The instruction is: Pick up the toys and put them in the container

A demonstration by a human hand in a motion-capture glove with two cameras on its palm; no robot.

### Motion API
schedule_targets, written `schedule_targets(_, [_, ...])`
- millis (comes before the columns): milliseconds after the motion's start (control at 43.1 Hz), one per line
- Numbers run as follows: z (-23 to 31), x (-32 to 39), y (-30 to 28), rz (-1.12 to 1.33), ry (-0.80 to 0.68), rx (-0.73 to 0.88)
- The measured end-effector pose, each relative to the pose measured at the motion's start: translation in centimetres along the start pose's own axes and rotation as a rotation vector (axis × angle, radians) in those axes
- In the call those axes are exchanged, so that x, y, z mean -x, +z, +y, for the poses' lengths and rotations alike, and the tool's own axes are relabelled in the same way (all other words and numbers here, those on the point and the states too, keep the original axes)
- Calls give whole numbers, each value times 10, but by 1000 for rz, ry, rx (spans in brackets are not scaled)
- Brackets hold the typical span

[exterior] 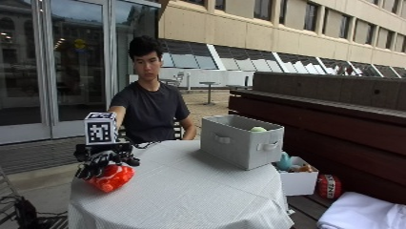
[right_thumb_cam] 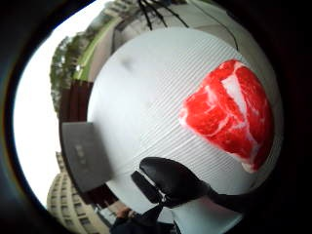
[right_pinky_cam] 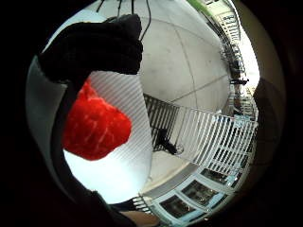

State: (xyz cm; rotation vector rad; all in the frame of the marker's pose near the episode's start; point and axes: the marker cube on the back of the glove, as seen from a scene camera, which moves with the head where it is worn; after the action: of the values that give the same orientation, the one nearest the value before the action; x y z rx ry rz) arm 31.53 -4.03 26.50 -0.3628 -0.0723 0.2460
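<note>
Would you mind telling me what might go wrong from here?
1. The red meat toy lies near the table's edge, so a fumbled pick by the gloved right hand could knock it off.
2. The grey container stands across the table, so carrying could drop it.

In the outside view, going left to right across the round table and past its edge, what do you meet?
Gloved right hand over the red meat toy → grey fabric container → white box of toys → red ball.
</note>
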Motion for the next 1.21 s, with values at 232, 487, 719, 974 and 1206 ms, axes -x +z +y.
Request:
schedule_targets(232, [-8,-5,27,-5,46,84])
schedule_targets(487, [-8,-6,28,21,95,211])
schedule_targets(719, [-2,-10,18,66,82,77])
schedule_targets(974, [4,-15,1,93,133,77])
schedule_targets(1206, [17,4,-49,61,81,50])
